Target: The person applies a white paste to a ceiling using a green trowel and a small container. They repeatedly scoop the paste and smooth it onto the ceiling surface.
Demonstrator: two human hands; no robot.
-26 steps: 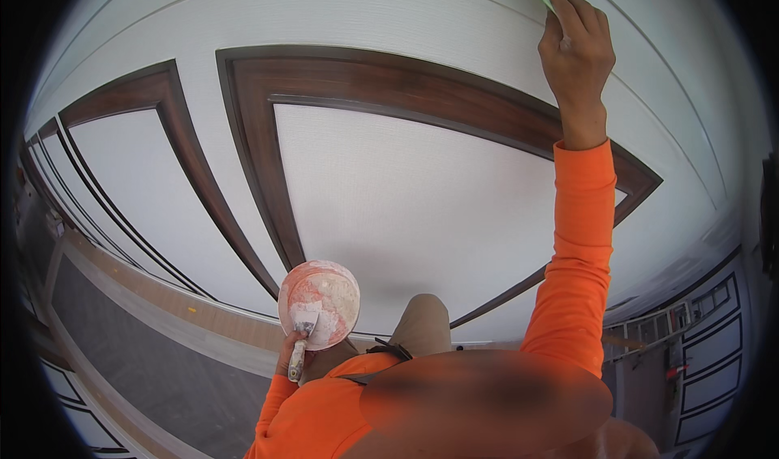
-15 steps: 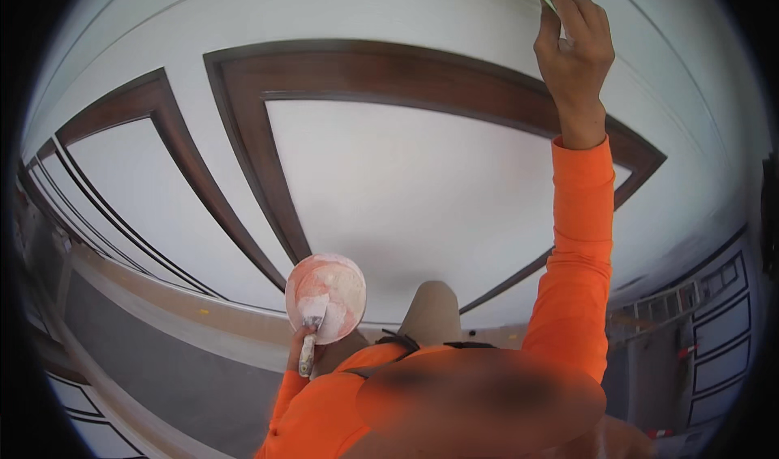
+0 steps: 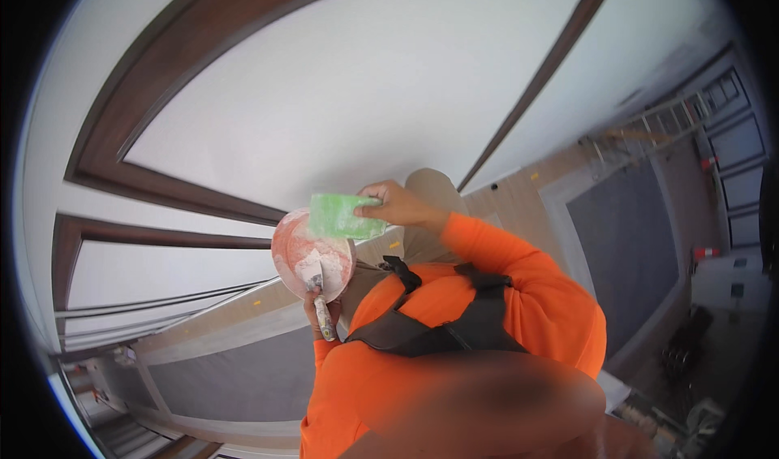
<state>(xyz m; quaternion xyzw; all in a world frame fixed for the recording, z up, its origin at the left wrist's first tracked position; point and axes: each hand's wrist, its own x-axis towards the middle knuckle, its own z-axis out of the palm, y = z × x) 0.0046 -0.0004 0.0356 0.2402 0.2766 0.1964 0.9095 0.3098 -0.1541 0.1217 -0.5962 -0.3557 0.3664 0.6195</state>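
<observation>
My left hand (image 3: 312, 305) grips the near edge of a round pinkish bucket (image 3: 290, 248), its inside smeared with white paste. A putty knife (image 3: 325, 319) rests against that hand, its paste-covered blade in the bucket and its worn handle outside. Some of the left fingers are hidden by the bucket. My right hand (image 3: 398, 205) pinches a flat green spreader (image 3: 333, 215) smudged with white. The spreader is over the bucket's right rim; whether it touches is unclear.
Ahead stands a white wall (image 3: 341, 77) with dark brown wooden trim (image 3: 154, 61). Grey covering (image 3: 235, 382) lies on the floor, bordered by tan strips. A ladder (image 3: 649, 126) is at the far right. Loose items (image 3: 690, 418) lie at lower right.
My right hand has come down from high on the wall to the bucket, bringing the green spreader. The view has turned, and the left hand still holds the bucket.
</observation>
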